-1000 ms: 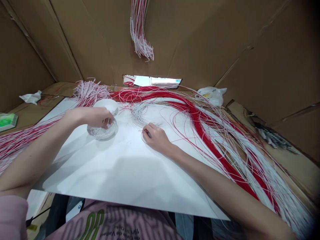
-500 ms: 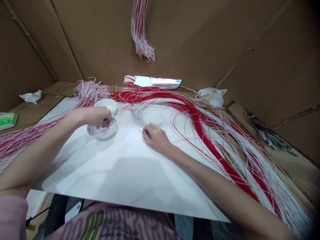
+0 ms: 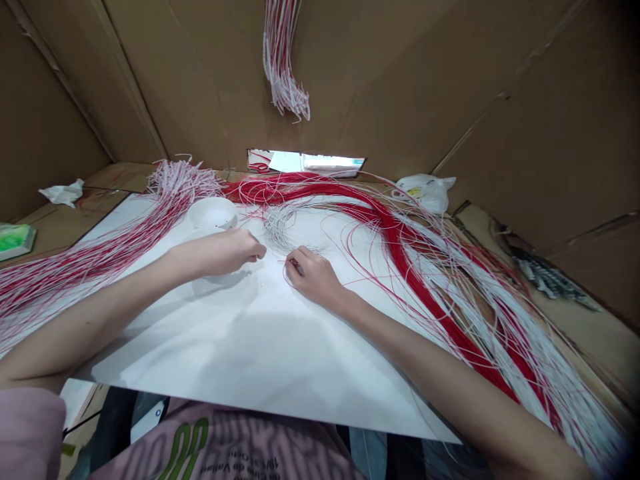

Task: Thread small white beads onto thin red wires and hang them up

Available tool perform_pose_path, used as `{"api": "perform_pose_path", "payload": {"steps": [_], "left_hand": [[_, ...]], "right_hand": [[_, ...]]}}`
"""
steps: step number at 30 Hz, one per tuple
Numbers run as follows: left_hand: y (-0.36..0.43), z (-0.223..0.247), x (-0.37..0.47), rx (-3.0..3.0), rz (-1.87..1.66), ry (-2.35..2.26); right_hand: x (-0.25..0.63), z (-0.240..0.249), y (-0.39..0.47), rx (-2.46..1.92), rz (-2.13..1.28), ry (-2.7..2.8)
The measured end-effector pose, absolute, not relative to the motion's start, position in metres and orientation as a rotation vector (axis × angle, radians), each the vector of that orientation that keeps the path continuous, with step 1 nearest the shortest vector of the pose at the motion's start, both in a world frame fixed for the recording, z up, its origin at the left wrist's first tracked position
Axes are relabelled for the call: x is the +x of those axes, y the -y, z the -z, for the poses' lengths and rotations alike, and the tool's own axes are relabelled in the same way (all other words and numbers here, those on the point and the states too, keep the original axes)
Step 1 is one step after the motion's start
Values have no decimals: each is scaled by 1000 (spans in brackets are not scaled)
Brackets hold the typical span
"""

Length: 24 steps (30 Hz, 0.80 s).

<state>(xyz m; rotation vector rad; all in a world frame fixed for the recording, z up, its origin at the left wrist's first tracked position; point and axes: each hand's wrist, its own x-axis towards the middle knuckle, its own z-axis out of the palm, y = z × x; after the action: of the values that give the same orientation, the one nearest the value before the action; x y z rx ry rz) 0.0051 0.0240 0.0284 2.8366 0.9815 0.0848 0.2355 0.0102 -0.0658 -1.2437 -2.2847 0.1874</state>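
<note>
My left hand (image 3: pixel 241 248) is closed in a pinch over the white board, just left of my right hand. Whatever its fingertips hold is too small to make out. Beneath that wrist lies a bowl of small white pieces, mostly hidden by the hand. A second white bowl (image 3: pixel 214 213) stands right behind it. My right hand (image 3: pixel 313 273) rests on the board, thumb and fingers pinched on a thin red wire (image 3: pixel 283 261) whose end points left. Behind the two hands curves a loose bunch of thin grey-white wires (image 3: pixel 278 229).
A thick bundle of red and white wires (image 3: pixel 395 240) sweeps along the back and right. Wires with white-tipped ends (image 3: pixel 183 180) lie at the left. Another bunch (image 3: pixel 285 80) hangs on the cardboard wall. A plastic bag (image 3: pixel 427 192) and crumpled tissue (image 3: pixel 63 193) sit behind.
My left hand has come out of the front bowl and moved right, close to my right hand. My right hand has stayed in place with the red wire.
</note>
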Motion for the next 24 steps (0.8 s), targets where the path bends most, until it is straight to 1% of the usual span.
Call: {"api": "perform_pose_path", "payload": {"steps": [4, 8, 12, 15, 18, 21, 24], "left_hand": [[-25, -7, 14, 2946, 193, -982], [-24, -3, 15, 2920, 226, -948], [-20, -18, 12, 2860, 251, -935], [-22, -39, 2, 2843, 122, -998], [-31, -58, -17, 2786, 17, -1163], [-40, -64, -35, 2570, 326, -1360], [-46, -56, -44, 2422, 540, -1389]], "right_hand": [[236, 65, -11, -1236, -191, 2290], [235, 65, -10, -1241, -190, 2290], [235, 65, -10, -1245, -191, 2293], [235, 65, -10, -1245, -194, 2293], [235, 66, -10, -1248, -197, 2290], [235, 66, -11, -1247, -200, 2286], [235, 66, -10, -1246, -201, 2285]]}}
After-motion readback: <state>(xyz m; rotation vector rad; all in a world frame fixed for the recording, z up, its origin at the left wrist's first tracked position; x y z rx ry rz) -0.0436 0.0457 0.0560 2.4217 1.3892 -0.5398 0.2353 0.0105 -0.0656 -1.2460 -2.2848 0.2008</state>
